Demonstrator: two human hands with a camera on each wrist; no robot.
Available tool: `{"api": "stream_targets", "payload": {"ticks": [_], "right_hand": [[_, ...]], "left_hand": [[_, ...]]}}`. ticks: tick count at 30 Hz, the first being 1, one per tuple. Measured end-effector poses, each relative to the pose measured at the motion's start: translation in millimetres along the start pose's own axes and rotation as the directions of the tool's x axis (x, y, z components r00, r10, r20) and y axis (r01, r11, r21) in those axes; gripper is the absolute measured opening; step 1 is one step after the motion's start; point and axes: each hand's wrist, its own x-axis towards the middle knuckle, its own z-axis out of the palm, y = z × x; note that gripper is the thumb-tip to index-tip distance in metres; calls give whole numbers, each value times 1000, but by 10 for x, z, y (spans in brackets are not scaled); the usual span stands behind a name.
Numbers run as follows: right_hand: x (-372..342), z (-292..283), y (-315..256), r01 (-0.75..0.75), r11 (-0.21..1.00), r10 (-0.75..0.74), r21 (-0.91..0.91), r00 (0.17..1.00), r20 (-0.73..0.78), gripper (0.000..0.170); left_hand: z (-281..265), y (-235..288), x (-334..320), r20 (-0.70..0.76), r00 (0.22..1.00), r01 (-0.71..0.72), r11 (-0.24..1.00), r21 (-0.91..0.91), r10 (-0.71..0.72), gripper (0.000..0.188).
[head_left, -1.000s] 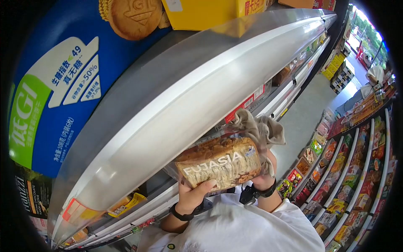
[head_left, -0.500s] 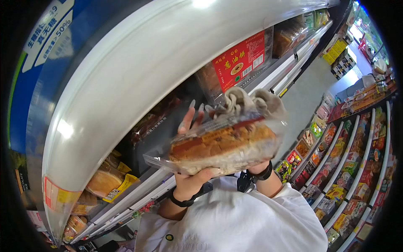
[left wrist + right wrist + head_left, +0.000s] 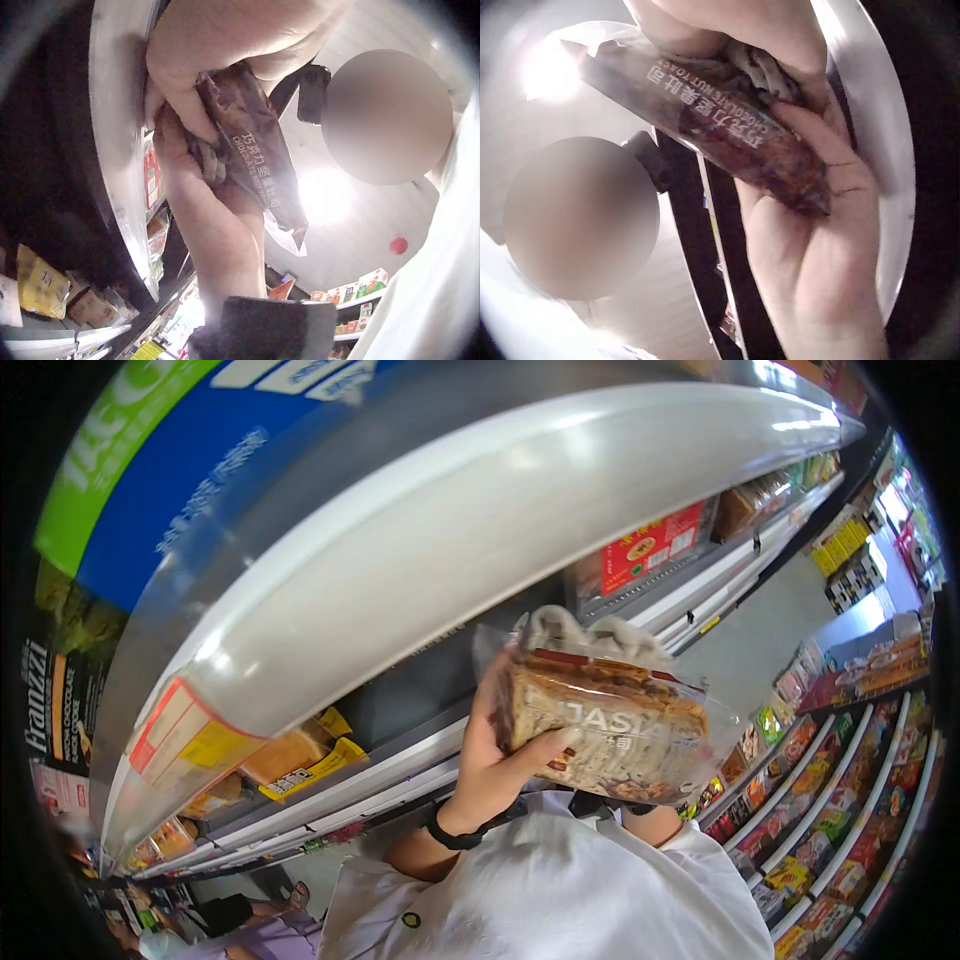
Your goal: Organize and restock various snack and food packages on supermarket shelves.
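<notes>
Here, the left hand [image 3: 488, 765] and right hand [image 3: 201, 199] grip a bagged loaf [image 3: 610, 725] near the shelf's [image 3: 430, 550] edge; floor [image 3: 760, 618] stretches rightward.

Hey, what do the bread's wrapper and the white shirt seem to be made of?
Wrapper: probably thin plastic film, largely clear and glossy; it catches light and shows the bread inside. Shirt: seemingly soft cloth, matte, with gentle folds; fibre unclear.

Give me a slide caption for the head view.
The left hand grips a bagged bread loaf beside a curved white shelf panel.
</notes>
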Motion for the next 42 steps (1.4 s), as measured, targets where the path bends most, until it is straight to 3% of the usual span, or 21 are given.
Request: {"api": "stream_targets", "payload": {"ticks": [2,4,6,7,8,9,14,16,17,18,19,20,21,22,23,24,25,28,29,33,42], "right_hand": [[57,41,6,11,999,-11,51,1000,2,52],[137,113,38,16,995,-16,102,1000,2,51],[97,41,-63,15,989,-14,150,1000,-3,49],[749,-233,-231,14,985,-14,174,1000,-5,49],[744,-252,-265,16,980,-14,197,1000,-8,48],[791,-500,-480,18,976,-16,219,1000,-11,47],[265,56,-169,35,945,-25,326,999,-35,44],[269,141,-130,43,929,-26,368,998,-51,43],[284,81,-117,98,867,29,489,969,-245,43],[305,103,-69,93,866,30,492,971,-236,43],[325,167,5,177,960,-110,215,950,-291,42],[347,216,89,249,965,-262,-81,917,-301,41],[318,235,221,226,836,-400,-500,875,-273,40],[318,243,227,232,836,-401,-497,876,-267,40],[320,259,214,112,900,-254,-422,920,-298,40],[338,293,196,-16,939,-100,-344,943,-317,41],[402,313,191,-133,887,-47,-443,927,-372,42],[422,416,155,-61,878,-37,-475,980,-194,42],[403,439,141,-115,936,26,-333,965,-261,45],[416,515,126,-101,835,-19,-541,977,-211,43],[450,588,-1,-219,872,142,-437,969,-202,47]], "left_hand": [[10,-4,10,-4,999,-38,999,-11,38,79],[24,-26,-54,5,991,131,989,-62,-131,76],[18,-36,-87,-21,989,143,986,-84,-145,64],[-13,-10,-94,38,962,272,960,-70,-270,56],[-29,12,-98,96,916,396,917,-49,-390,49],[-36,35,-107,72,937,344,939,-12,-343,46],[-198,176,-190,-54,995,93,992,84,-89,48],[-281,262,-202,-208,978,7,985,173,30,48],[-298,321,-205,-291,954,-29,986,163,76,48],[-343,360,-197,-322,936,-89,981,174,142,47],[-366,389,-163,-397,887,-153,962,225,234,33],[-381,410,-131,-463,824,-212,936,281,325,19],[-408,408,-117,-464,820,-222,933,282,335,19],[-448,392,-108,-509,787,-191,922,336,349,14],[-484,394,-99,-552,751,-156,909,386,363,11],[-513,408,-94,-552,748,-161,908,387,368,11],[-540,419,-92,-504,792,-74,873,482,345,10],[-612,390,-101,-443,843,31,796,604,304,10],[-618,387,-96,-397,867,41,752,658,300,11],[-563,403,-98,-346,885,42,688,724,310,11],[-475,377,-129,-291,881,56,527,848,374,16]]}}
